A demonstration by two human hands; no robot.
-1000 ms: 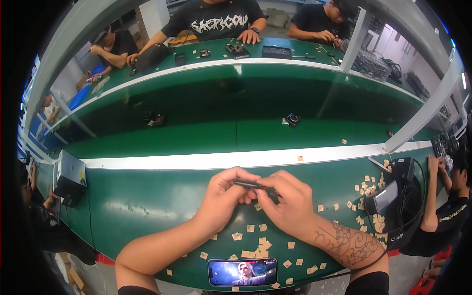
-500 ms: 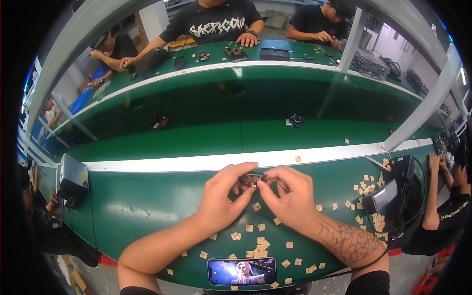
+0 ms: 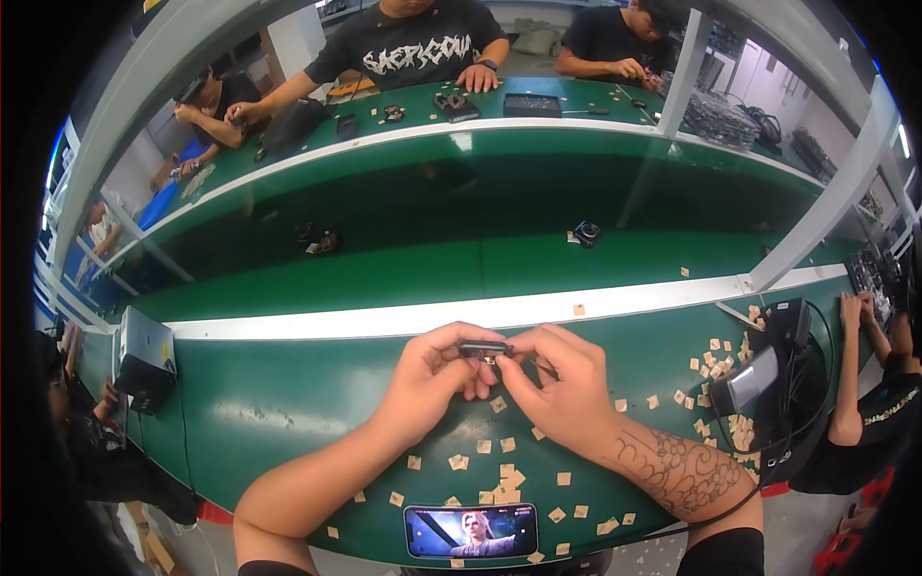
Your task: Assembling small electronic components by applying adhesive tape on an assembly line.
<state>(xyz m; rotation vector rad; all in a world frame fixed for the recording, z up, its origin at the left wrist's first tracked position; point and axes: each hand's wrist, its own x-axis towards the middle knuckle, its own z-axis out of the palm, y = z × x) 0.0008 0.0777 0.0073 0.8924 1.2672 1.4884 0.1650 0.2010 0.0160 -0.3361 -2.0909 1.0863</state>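
A small dark electronic part [image 3: 483, 348] with a bit of gold-coloured metal on its near side is held between my two hands over the green table. My left hand [image 3: 434, 370] grips its left end, thumb below and fingers curled behind. At its right end, my right hand [image 3: 562, 374] pinches it with thumb and forefinger. The part's fine details are too small to make out. Small beige square pieces [image 3: 507, 478] lie scattered on the table under and between my forearms. A phone [image 3: 471, 531] with a lit screen lies flat near the front edge.
A grey box-shaped device [image 3: 146, 357] stands at the left. To the right are a black device with cables [image 3: 764, 384] and a heap of beige squares. Beyond the white ledge [image 3: 384, 317] runs a green conveyor [image 3: 432, 274] carrying small dark parts [image 3: 584, 233]. Several people work around.
The held part has been tilted, so its dark edge now faces me more than its inner side. My left fingers have shifted beneath it. The conveyor parts have moved slightly right.
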